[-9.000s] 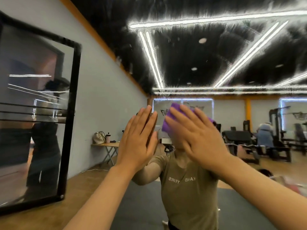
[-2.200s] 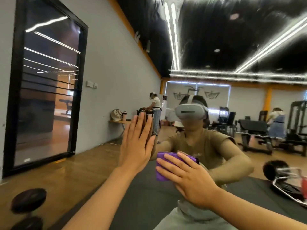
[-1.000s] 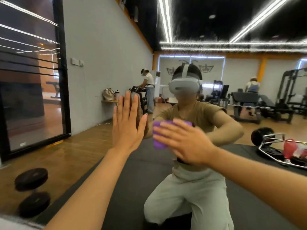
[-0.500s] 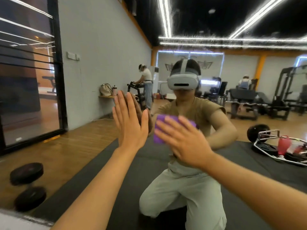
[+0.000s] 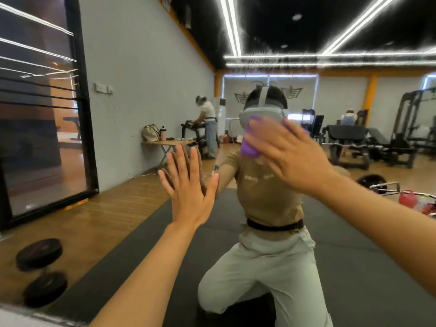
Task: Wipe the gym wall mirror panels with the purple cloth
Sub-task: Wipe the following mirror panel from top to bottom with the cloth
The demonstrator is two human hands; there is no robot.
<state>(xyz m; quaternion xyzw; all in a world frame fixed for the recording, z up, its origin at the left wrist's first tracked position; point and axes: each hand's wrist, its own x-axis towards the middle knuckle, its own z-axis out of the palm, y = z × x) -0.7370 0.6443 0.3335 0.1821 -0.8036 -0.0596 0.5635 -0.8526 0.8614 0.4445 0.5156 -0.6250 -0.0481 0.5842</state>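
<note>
Two hands flat | right fingers point(image 5: 271, 128) press purple cloth point(image 5: 249, 147) against mirror point(image 5: 354, 232)

No legible text anywhere.

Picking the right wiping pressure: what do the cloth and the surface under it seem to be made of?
The purple cloth looks like soft folded fabric, possibly microfibre: matte, thick, rounded edges, pressed flat under the right hand. The mirror panel looks like smooth glossy glass: it reflects the room and person sharply, and the left hand lies flat against its own reflection.
</note>
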